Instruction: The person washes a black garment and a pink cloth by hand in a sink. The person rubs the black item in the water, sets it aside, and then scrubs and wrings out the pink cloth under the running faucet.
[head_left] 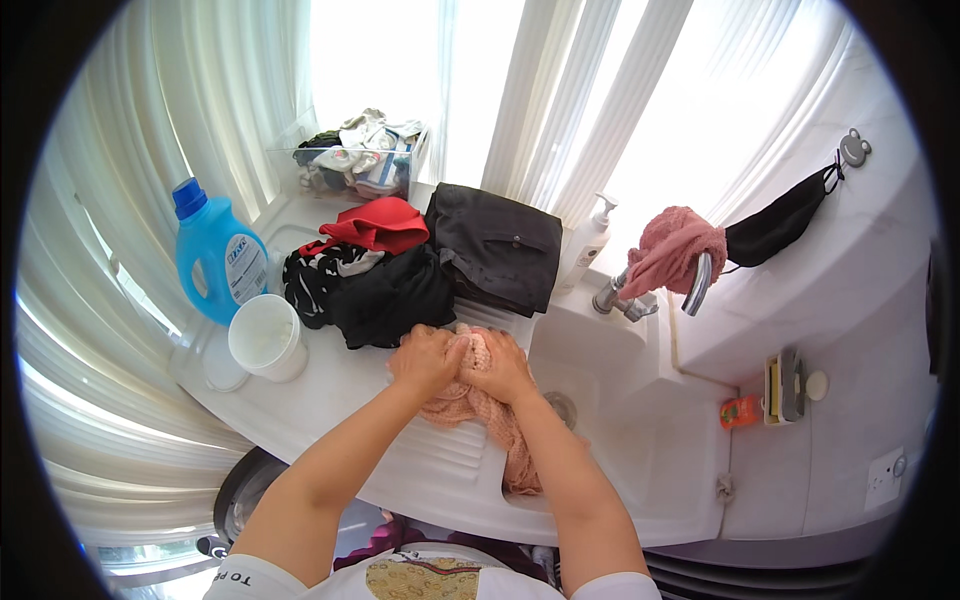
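Observation:
A wet-looking peach textured cloth (460,405) lies bunched on the ribbed washboard part of the white sink counter (400,440). One end of it hangs over the edge into the basin (630,430). My left hand (430,360) is closed on its upper left side. Close beside it, my right hand (502,368) grips the same cloth, with a fold bulging up between the two thumbs. Just beyond my hands sit a black garment (395,295), a red cloth (385,225), a black-and-white patterned cloth (312,285) and folded dark trousers (495,245).
At the left are a blue detergent bottle (220,255) and a white tub (268,340). A clear bin (355,165) of clothes stands at the back. A pink towel (675,250) drapes over the faucet (698,285), near a white pump bottle (585,245). A black mask (780,225) hangs at the right.

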